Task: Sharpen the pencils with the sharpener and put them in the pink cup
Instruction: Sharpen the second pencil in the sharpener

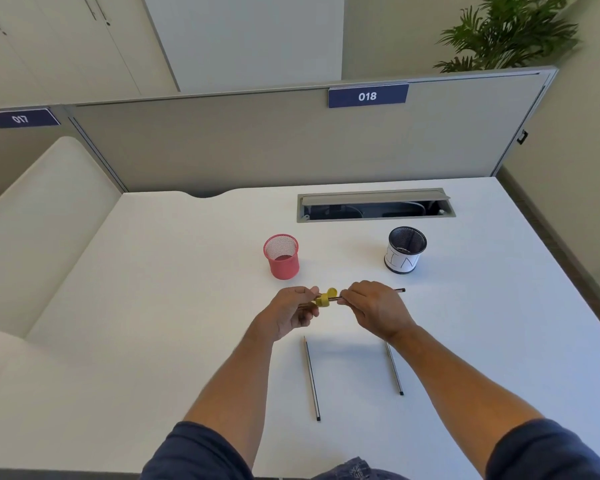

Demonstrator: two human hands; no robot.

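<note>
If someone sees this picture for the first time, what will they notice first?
Probably the two hands at the centre: the left hand holds a yellow sharpener, the right hand a pencil in it. Behind them stands the pink cup; two more pencils lie nearer.

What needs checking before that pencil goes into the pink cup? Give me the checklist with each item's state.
1. Left hand grips the yellow sharpener: ok.
2. Right hand grips the pencil, which runs into the sharpener: ok.
3. Pencil tip sharp: cannot tell, the tip is hidden in the sharpener.
4. Pink cup upright with its mouth open: ok.
5. Pink cup holds no pencils yet, so there is room: ok.
6. Two more pencils, one nearer the left arm and one partly under the right arm, lie on the table; whether both are sharpened: cannot tell.
</note>
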